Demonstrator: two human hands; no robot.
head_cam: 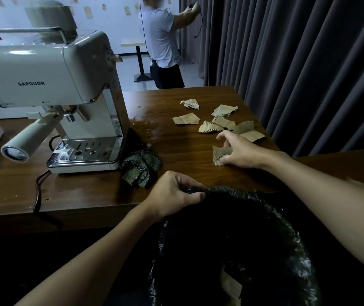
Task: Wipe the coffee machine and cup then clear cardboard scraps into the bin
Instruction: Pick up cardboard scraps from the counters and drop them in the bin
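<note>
Beyond the right grip (239,152), which pinches 1 cardboard scrap (219,153) on the bench (101,195), lie more scraps (225,123); the left grip (174,195) clutches the bin (254,195) rim.

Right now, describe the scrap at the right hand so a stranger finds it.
On the wooden table, right of the coffee machine, lie cardboard scraps. The ribbed scrap sits nearest the front edge, apart from the cluster, pinched by the right hand.

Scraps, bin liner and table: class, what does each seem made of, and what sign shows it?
Scraps: corrugated cardboard, matte brown, fluted ridges showing. Bin liner: thin black plastic, probably, glossy and crinkled. Table: wood or wood-look laminate, dark grain, shiny.
</note>
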